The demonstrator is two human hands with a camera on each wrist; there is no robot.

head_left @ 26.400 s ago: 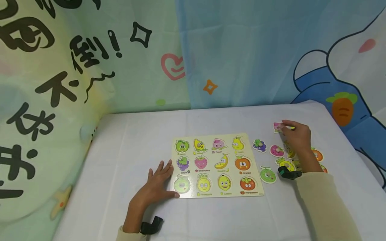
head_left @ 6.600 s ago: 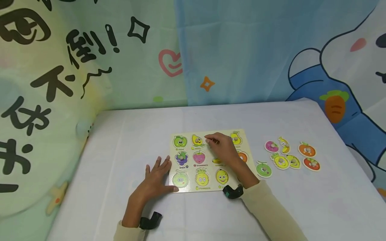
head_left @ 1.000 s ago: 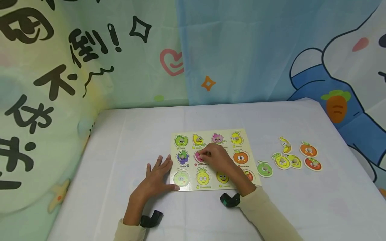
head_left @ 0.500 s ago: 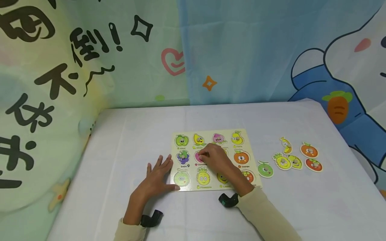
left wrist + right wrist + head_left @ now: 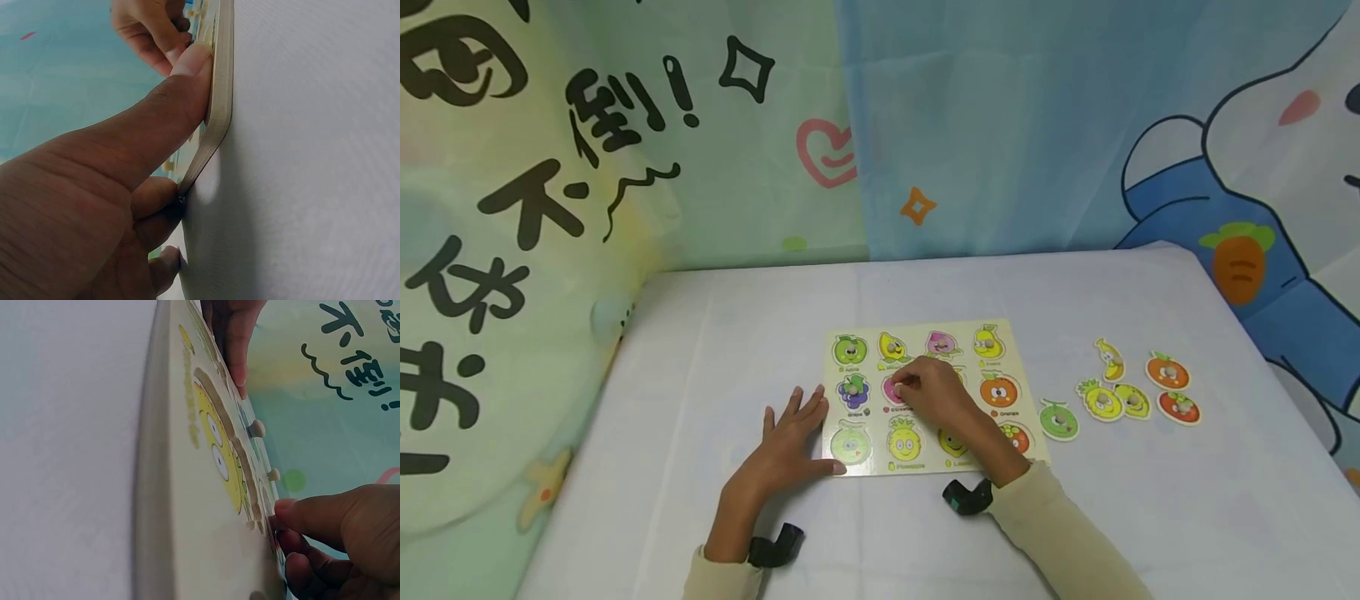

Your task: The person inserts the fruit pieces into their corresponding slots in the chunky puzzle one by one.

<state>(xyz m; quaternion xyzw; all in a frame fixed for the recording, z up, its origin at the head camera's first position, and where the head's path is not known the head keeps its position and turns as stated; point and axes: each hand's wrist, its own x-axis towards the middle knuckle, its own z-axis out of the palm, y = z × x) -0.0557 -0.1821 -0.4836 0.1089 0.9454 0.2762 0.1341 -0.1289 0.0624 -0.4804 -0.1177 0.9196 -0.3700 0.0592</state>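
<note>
A cream fruit puzzle board (image 5: 880,467) lies on the white table. My left hand (image 5: 788,446) rests at its left side, fingers spread, with the thumb (image 5: 190,65) pressing the board's near edge in the left wrist view. Over the middle row, my right hand (image 5: 938,396) pinches a pink strawberry puzzle piece (image 5: 891,388) at the printed strawberry spot; the fingers cover most of it. Knobbed apple (image 5: 850,350), grape (image 5: 853,391), peach (image 5: 941,342) and pear (image 5: 988,342) pieces sit on their matching pictures. In the right wrist view, the pineapple recess (image 5: 219,450) shows its printed face.
Right of the board lie loose pieces: a green melon-like one (image 5: 1059,422), a banana (image 5: 1108,360), a pineapple (image 5: 1099,401), a lemon (image 5: 1132,401), an orange (image 5: 1167,370) and a red persimmon (image 5: 1178,407). A printed curtain (image 5: 1000,150) hangs behind the table.
Earlier, my right hand was at the loose pieces, then over the peach spot. Now the peach piece sits there, and the strawberry piece has moved left onto the board. The last second shows little movement.
</note>
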